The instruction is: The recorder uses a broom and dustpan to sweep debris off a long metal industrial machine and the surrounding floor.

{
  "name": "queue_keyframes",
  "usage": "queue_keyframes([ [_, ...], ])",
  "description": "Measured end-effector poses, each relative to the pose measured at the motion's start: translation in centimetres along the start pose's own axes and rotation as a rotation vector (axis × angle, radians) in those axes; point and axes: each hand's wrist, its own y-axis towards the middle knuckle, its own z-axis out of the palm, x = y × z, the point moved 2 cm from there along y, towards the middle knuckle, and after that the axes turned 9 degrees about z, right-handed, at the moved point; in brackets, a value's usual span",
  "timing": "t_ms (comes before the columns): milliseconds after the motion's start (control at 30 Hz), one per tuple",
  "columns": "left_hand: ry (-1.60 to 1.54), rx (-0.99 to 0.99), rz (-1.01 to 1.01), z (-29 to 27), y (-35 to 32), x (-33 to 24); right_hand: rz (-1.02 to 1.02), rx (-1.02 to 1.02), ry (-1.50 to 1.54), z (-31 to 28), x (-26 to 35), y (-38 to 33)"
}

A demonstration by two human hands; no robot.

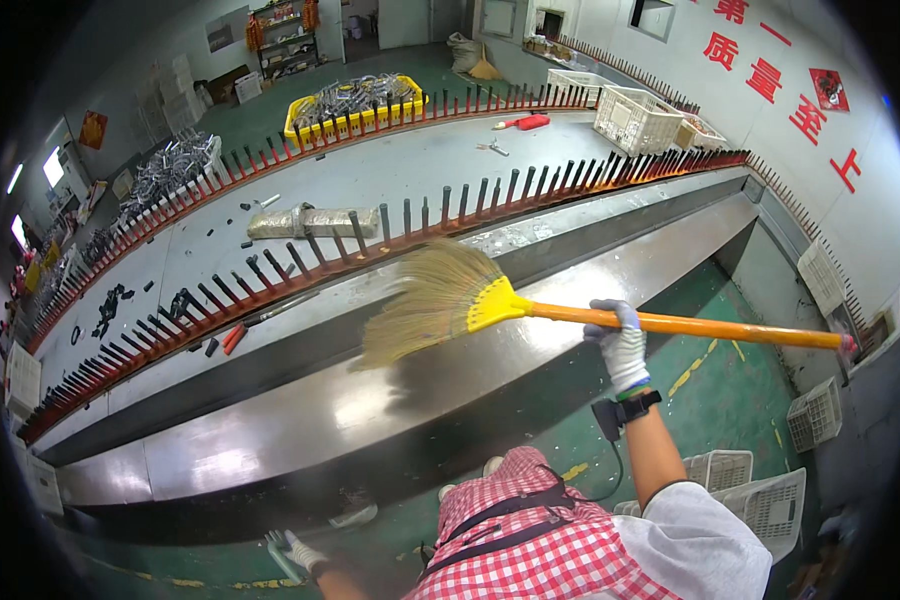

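A broom (530, 309) with an orange handle, yellow collar and straw bristles reaches leftward over the metal bench ledge (590, 283). My right hand (622, 347), in a white knit glove, is closed around the handle, right of the collar. The bristles are fanned out and blurred, their upper part overlapping the row of black-tipped rods (446, 205). Low at the left, my left hand (303, 553) wears a similar glove and is closed at a narrow pale green thing (281, 556). Its kind and much of the grip cannot be made out.
Behind the rods, the grey tabletop (205, 255) bears a wrapped bundle (313, 222), red-handled pliers (234, 338) and small black parts. White crates (638, 120) stand at its far right, others on the floor. A yellow basket (420, 105) of metal parts lies beyond.
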Motion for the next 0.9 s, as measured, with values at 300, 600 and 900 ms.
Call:
queue_keyframes([
  [300,0.202,0.280,-0.050,-0.5,5.4,4.1,-0.046,0.112,0.057,8.8,-0.3,-3.2],
  [600,0.605,0.162,-0.209,1.5,-2.9,-5.7,-0.056,-0.054,0.041,2.7,1.4,-4.9],
  [900,-0.279,0.058,0.204,-0.2,-17.2,-24.1,-0.038,-0.058,-0.001,-6.9,4.0,0.7],
])
